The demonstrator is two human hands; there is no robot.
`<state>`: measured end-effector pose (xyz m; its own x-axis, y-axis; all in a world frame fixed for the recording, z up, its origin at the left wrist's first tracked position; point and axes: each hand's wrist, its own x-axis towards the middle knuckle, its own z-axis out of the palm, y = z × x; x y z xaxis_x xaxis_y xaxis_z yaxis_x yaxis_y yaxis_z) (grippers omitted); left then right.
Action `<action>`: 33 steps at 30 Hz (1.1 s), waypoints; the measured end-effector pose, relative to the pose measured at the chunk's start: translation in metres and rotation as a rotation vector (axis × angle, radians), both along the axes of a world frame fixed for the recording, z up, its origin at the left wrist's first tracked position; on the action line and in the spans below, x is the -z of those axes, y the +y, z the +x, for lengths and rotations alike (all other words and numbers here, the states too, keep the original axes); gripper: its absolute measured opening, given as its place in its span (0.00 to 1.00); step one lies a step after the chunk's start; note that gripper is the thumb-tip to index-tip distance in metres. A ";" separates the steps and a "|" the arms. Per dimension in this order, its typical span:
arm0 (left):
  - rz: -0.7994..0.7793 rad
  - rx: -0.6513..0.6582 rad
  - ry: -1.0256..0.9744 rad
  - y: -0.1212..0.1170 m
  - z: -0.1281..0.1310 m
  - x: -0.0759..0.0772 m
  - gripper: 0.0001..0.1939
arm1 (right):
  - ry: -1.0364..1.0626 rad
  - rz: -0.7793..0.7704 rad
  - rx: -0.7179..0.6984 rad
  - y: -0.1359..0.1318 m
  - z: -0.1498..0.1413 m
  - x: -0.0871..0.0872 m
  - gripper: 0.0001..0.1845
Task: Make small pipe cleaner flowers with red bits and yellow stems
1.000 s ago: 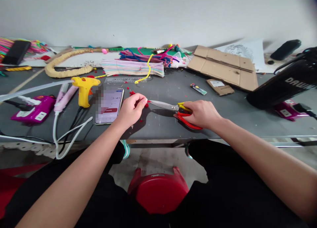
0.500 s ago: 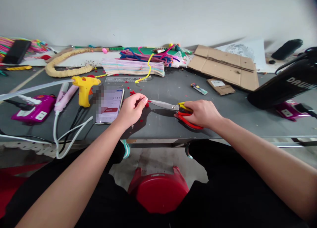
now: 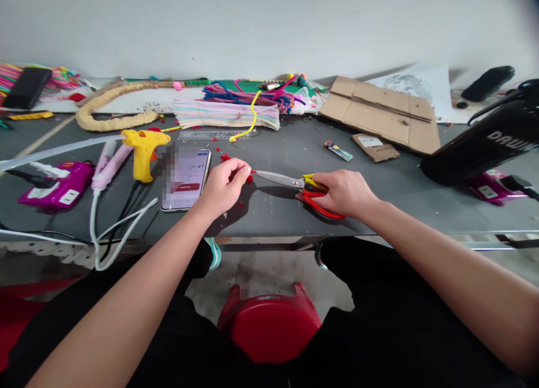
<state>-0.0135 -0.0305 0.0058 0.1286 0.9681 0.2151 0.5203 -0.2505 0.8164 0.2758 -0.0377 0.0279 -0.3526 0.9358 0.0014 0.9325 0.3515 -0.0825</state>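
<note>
My right hand (image 3: 345,192) grips a pair of scissors (image 3: 281,179) by its red and yellow handles, the blades pointing left. Between the thumb and fingertips of my left hand (image 3: 227,187) is a small red piece (image 3: 253,172), looking like a bit of pipe cleaner; most of it is hidden by the fingers. The scissor tips meet this red end, and I cannot tell whether they touch it. Red scraps (image 3: 225,158) lie on the table just behind my left hand. Left of that hand lies a lit phone (image 3: 187,180).
A yellow glue gun (image 3: 143,152) and a purple power strip (image 3: 59,187) with cables stand at the left. Bundled pastel pipe cleaners (image 3: 227,114) lie at the back. Cardboard (image 3: 379,113), a small packet (image 3: 338,151) and a black bottle (image 3: 475,141) are on the right.
</note>
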 end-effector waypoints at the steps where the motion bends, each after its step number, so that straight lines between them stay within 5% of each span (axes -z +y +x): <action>1: -0.003 0.000 -0.002 0.000 0.000 0.000 0.14 | 0.003 -0.001 0.002 0.000 0.000 0.000 0.29; 33: 0.014 -0.021 0.009 0.002 0.000 0.001 0.12 | 0.006 -0.033 0.015 -0.004 -0.002 -0.004 0.29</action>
<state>-0.0131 -0.0288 0.0050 0.1101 0.9675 0.2277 0.5330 -0.2508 0.8081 0.2739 -0.0418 0.0322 -0.3382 0.9407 -0.0272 0.9373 0.3341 -0.0994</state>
